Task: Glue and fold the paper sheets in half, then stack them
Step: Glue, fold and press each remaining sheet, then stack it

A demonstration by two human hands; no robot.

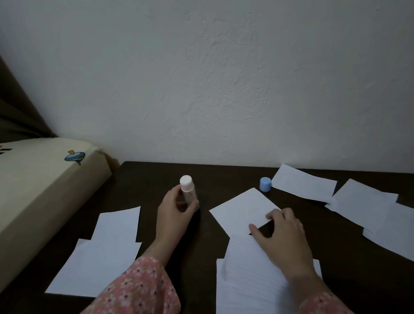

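**Gluing and folding paper, partway through**

A person sits at a dark table (224, 178). The left hand (175, 210) grips an upright glue stick (188, 190), its blue cap (265, 184) standing apart near the wall. The right hand (285, 235) rests with relaxed fingers on a small white sheet (240, 210) at centre. Folded-looking sheets (371, 208) lie to the right, suggesting some are done; a lined stack (252, 286) and more papers (102, 255) at left seem to remain. Dim light hides creases and glue.

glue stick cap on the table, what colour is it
Light blue. The loose cap stands on the dark table, seen clearly in the head view.
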